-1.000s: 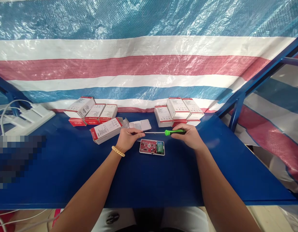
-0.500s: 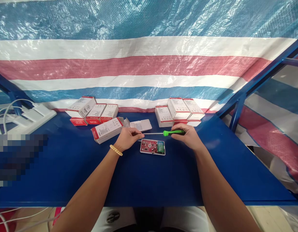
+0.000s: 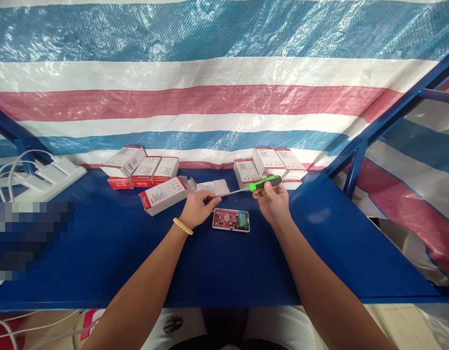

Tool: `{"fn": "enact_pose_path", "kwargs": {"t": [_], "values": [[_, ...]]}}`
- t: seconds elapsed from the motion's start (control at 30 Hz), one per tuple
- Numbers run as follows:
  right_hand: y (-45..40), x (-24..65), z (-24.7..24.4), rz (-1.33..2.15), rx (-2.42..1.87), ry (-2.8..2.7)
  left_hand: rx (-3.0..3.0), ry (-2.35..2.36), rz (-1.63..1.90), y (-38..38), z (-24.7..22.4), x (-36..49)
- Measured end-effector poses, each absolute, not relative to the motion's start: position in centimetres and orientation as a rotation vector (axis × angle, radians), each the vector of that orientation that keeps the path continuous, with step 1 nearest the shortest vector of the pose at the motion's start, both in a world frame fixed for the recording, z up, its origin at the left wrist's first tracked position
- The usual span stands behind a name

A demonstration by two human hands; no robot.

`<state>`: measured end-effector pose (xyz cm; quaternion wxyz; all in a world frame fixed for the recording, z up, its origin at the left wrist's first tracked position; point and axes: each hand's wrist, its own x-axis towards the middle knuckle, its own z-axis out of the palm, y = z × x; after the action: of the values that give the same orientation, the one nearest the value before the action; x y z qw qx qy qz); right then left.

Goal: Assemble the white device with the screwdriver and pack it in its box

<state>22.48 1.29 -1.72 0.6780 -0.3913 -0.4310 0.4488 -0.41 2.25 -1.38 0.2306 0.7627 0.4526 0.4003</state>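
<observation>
My right hand (image 3: 272, 198) is closed around the green and black handle of a screwdriver (image 3: 265, 183), with the thumb on top. The metal shaft points left and slightly down. At its far end my left hand (image 3: 200, 206) pinches the tip between thumb and fingertips; whether a tiny part sits there too is hidden. Just below lies an open device (image 3: 231, 220) in a white shell, its red circuit board showing and a green battery at the right end. Behind the left fingers rests a white cover (image 3: 219, 186). A tiny dark piece (image 3: 234, 200) lies above the device.
A red and white box (image 3: 164, 195) lies open at the left of the cover. Stacked boxes (image 3: 146, 167) stand behind it, and another stack (image 3: 268, 163) at the back right. A white power strip (image 3: 51, 177) with plugs is far left on the blue table (image 3: 232, 272).
My right hand has turned palm up, raising the screwdriver's handle so the shaft now slopes down to the left. My left hand has shifted slightly right, staying at the tip.
</observation>
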Motion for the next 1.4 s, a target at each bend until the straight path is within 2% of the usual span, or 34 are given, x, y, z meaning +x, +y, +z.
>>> {"fn": "enact_pose_path", "kwargs": {"t": [0.17, 0.43, 0.7, 1.4], "values": [[2.0, 20.8, 0.5, 0.884, -0.903, -0.894, 2.107, 1.194, 1.079, 2.1, -1.4, -0.1], [4.4, 19.7, 4.3, 0.581, -0.892, -1.011, 2.255, 1.026, 0.833, 2.1, 0.2, -1.8], [2.7, 16.6, 2.5, 0.335, -1.005, -1.319, 2.378, 1.041, 0.562, 2.4, -0.1, -2.3], [2.3, 15.9, 1.6, 0.225, -1.036, -1.492, 2.458, 1.063, 0.454, 2.1, 0.0, -1.8]]}}
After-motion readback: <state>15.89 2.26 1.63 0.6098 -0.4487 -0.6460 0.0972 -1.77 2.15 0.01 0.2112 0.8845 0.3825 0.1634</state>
